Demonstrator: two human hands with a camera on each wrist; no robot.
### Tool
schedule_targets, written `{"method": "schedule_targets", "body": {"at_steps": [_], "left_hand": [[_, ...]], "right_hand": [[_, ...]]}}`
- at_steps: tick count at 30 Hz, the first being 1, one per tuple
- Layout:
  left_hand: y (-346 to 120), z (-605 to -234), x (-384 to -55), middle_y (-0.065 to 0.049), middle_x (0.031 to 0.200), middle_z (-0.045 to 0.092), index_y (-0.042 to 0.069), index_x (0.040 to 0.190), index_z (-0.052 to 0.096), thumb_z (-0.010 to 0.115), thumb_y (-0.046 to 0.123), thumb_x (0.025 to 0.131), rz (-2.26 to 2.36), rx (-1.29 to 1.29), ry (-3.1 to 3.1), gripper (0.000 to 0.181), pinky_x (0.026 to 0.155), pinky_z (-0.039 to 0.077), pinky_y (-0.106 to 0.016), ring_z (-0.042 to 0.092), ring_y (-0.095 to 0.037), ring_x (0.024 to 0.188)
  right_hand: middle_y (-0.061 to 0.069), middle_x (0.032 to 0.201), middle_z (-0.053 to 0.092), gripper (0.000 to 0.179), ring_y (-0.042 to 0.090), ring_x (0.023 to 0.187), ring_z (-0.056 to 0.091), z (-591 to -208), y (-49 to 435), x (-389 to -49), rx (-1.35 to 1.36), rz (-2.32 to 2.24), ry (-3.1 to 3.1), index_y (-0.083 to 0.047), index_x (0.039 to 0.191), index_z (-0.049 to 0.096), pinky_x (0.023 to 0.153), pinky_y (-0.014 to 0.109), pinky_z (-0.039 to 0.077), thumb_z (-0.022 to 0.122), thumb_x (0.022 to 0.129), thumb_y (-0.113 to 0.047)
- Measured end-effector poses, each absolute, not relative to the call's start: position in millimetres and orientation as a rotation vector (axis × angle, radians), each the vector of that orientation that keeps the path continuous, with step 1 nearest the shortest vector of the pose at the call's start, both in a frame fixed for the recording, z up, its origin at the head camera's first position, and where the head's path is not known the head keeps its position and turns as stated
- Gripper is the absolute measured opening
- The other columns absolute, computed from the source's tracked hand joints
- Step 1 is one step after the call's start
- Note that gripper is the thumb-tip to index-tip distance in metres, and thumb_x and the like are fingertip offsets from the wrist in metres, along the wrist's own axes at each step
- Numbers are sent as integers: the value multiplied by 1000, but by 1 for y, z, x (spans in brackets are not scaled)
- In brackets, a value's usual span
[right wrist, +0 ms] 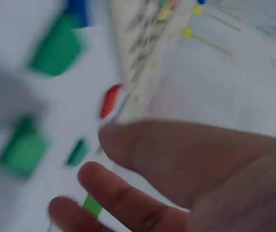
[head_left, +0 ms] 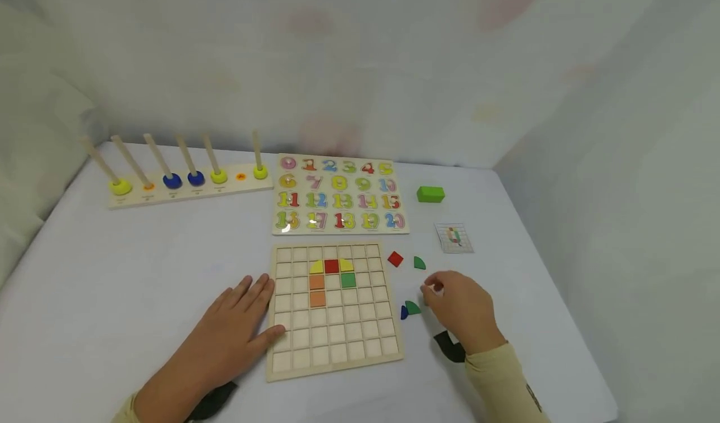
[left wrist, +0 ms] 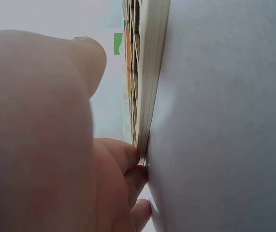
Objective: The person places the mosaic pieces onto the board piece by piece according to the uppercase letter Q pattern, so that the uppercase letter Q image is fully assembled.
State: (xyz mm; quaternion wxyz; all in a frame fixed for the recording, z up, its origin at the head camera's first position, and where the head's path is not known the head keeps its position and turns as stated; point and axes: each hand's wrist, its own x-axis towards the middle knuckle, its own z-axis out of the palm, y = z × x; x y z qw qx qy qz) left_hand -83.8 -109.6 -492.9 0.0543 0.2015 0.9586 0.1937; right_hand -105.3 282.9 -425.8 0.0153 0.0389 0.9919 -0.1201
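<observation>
My left hand (head_left: 233,329) lies flat with its fingertips at the left side of a wooden grid board (head_left: 335,337), the thumb on its rim. On the board sit a red square (head_left: 332,266) between two yellow quarter circles, two orange squares (head_left: 317,299) and a green square (head_left: 348,280). To the right of the board hovers my right hand (head_left: 458,307), fingers loosely bent; in the right wrist view nothing lies between thumb and fingers. Near it are a green quarter circle (head_left: 419,263), another green quarter circle (head_left: 413,308) beside a blue piece (head_left: 404,312), and a loose red square (head_left: 395,258).
Behind the board lies a number puzzle (head_left: 341,193). A peg stand (head_left: 191,193) with rings is at the back left. A green block (head_left: 430,194) and a small pattern card (head_left: 454,238) lie at the right. A cloth wall (head_left: 360,67) closes off the back.
</observation>
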Motion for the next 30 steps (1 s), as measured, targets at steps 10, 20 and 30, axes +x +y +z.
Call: {"method": "schedule_targets", "body": {"at_steps": [10, 20, 30], "left_hand": [[-113, -492, -84, -19, 172, 29, -1, 165, 35, 54, 68, 104, 584, 573, 2900, 94, 122, 20, -69, 22, -47, 158], [-108, -492, -83, -18, 172, 30, 0, 166, 35, 53, 66, 105, 605, 611, 2913, 91, 122, 22, -68, 23, -46, 158], [-107, -487, -80, -17, 172, 31, 1, 165, 36, 55, 64, 105, 591, 585, 2911, 89, 122, 23, -68, 24, -46, 158]], "right_hand": [[4, 94, 78, 22, 14, 69, 64, -454, 289, -94, 250, -285, 3122, -11, 107, 84, 50, 31, 52, 82, 88, -22], [-6, 94, 80, 16, 14, 79, 67, -436, 237, -108, -886, -273, 3242, -18, 95, 86, 62, 26, 52, 85, 80, -12], [-5, 104, 75, 17, 15, 90, 66, -445, 208, -129, -1145, -274, 2950, -20, 108, 88, 71, 24, 54, 83, 93, -16]]}}
